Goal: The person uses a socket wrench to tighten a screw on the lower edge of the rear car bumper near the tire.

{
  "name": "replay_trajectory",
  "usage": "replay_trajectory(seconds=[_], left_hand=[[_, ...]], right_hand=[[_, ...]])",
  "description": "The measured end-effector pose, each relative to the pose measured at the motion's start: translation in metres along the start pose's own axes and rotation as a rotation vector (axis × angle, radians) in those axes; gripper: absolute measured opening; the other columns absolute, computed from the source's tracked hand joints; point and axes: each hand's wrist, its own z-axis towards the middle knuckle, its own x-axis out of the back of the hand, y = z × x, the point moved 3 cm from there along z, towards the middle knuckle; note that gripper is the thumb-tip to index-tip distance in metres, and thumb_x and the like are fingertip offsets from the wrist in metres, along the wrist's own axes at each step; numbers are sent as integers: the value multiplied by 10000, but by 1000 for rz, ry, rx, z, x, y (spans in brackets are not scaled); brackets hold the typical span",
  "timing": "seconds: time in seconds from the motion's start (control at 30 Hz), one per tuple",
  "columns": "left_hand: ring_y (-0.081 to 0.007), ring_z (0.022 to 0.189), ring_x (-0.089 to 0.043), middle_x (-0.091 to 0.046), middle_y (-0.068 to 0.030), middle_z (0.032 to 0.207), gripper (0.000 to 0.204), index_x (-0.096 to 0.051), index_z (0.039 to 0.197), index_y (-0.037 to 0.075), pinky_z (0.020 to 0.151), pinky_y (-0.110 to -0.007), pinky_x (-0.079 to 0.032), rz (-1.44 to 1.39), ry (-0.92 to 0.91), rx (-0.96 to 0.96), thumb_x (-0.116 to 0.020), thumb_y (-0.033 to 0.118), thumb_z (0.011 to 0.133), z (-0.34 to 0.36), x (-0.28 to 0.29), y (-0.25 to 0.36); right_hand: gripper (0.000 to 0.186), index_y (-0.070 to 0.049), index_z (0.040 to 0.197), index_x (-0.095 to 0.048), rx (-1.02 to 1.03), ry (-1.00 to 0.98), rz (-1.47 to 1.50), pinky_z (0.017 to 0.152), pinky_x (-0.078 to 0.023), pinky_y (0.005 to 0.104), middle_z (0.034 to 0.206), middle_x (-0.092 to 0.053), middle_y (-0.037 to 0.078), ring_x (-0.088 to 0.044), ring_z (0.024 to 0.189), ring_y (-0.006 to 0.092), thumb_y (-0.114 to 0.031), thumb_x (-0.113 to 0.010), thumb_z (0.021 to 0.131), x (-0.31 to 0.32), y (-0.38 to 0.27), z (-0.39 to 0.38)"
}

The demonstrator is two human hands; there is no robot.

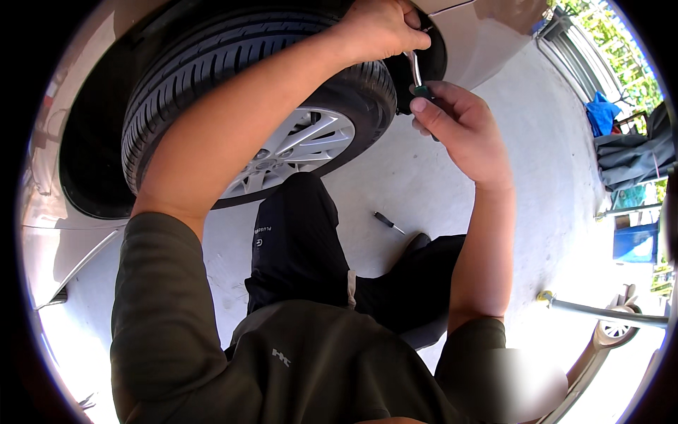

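My right hand (459, 127) is closed around the dark and green handle of a ratchet wrench (415, 69), whose shiny metal shank points up toward the wheel arch. At the upper end of that shank my left hand (381, 32) is closed, with thumb and fingers bent over the wrench's head. The head itself and whatever it meets are hidden by those fingers. My left forearm crosses in front of the car tire (212, 67). Below it shows the silver alloy wheel (311, 138), turned outward from the dark wheel arch (92, 166).
A screwdriver (385, 220) with a dark handle lies on the pale concrete floor (417, 184) by my shoe. The beige car body (487, 35) surrounds the wheel. Far right are a blue cloth (602, 113), dark draped fabric (635, 155), a metal bar (607, 315) and another car (600, 346).
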Motion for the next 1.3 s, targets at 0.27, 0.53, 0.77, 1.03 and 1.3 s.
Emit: replay_trajectory(seconds=[0.27, 0.53, 0.77, 1.03, 1.3], left_hand=[[-294, 792, -729, -730, -154, 829, 331, -702, 893, -7, 743, -383, -577, 251, 222, -220, -804, 263, 732, -1, -1, 5], [-320, 861, -710, -728, -160, 889, 332, -710, 906, 1, 788, -400, -564, 235, 195, -214, -798, 258, 715, 2, -2, 2], [-334, 862, -705, -729, -168, 893, 366, -716, 914, -7, 784, -396, -562, 261, 195, -213, -813, 278, 704, 7, -5, -6], [-253, 1073, -693, -740, -176, 1161, 423, -699, 1225, 2, 889, -389, -553, 263, -378, -147, -613, 357, 1012, 8, 11, -4], [-137, 1023, -672, -756, -59, 1074, 331, -733, 1211, 27, 882, -294, -550, 38, -491, -3, -576, 274, 1056, 14, 17, -19]], right_hand=[[225, 8, 1071, -707, -128, 66, -100, 608, -426, 263, 750, -634, -5, -520, 666, 77, -175, -718, 940, 2, 2, 5], [237, 17, 1094, -697, -32, 81, -129, 623, -427, 259, 767, -623, -11, -516, 687, 73, -168, -710, 946, 5, 3, 5], [272, 16, 1175, -685, 64, -93, 253, 637, -420, 255, 772, -610, -32, -521, 724, 73, -169, -676, 975, 0, 5, -9], [320, 18, 1313, -621, 5, 97, 251, 755, -531, 274, 976, -639, 34, -604, 854, 106, -148, -580, 1042, -1, 33, -7], [330, 27, 1333, -609, 21, 96, 340, 814, -563, 294, 1001, -623, 49, -610, 884, 117, -149, -562, 1058, -9, 45, -3]])
